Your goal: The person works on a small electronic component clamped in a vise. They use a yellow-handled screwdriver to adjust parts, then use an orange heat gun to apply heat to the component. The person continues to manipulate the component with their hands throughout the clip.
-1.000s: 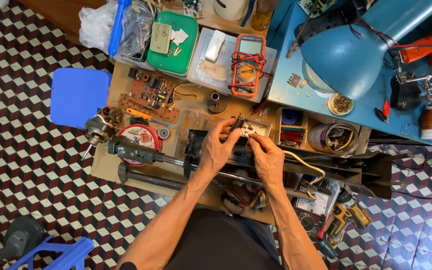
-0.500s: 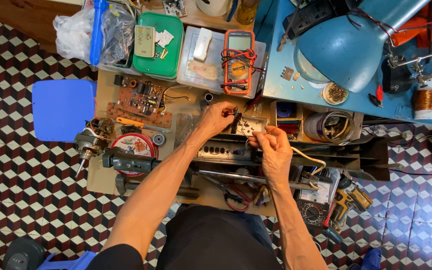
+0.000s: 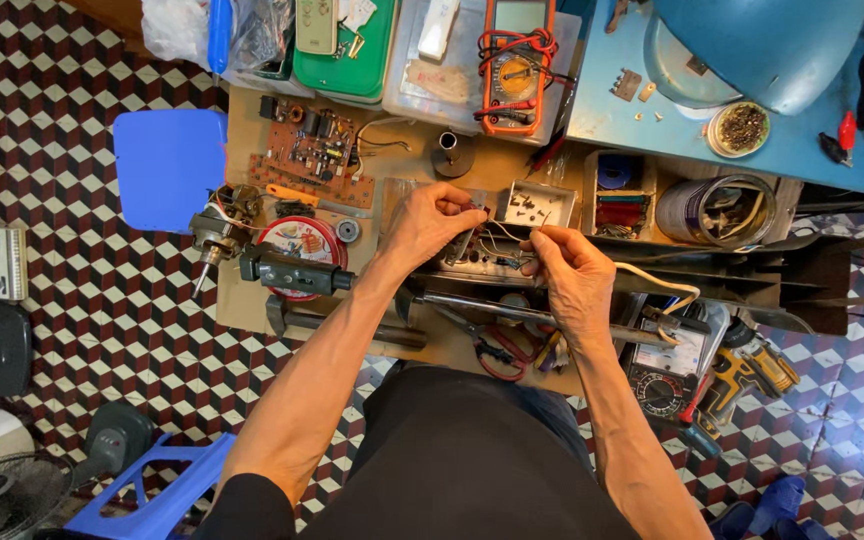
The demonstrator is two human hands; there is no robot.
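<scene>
Brown wood makes the low work table (image 3: pixel 252 300), seen from the head camera looking straight down. In the middle of it lies a dark, opened-up device (image 3: pixel 492 262) with wires and small parts showing inside. It sits just below a little white tray of screws (image 3: pixel 540 204).

The left hand (image 3: pixel 430 222) rests on the top left corner of the device, at about 10 o'clock from its middle. Its fingers are curled in tight, with the tips pinched together on something small at the edge. What they pinch is too small to tell.

The right hand (image 3: pixel 572 275) is at about 3 o'clock from the device. Its thumb and first finger are pressed close on a thin pale wire (image 3: pixel 512 236) that runs back into the device.

As a guess, the work looks partway through. The device is open and screws lie loose in the tray, so the taking apart seems done. The wires are being handled now, and the device is not closed up yet.

Around it: a brown circuit board (image 3: pixel 312 152) at 10 o'clock, an orange meter (image 3: pixel 517 65) at 12 o'clock, a round red tin (image 3: pixel 297 245) at 9 o'clock, and red-handled pliers (image 3: pixel 497 350) at 6 o'clock
</scene>
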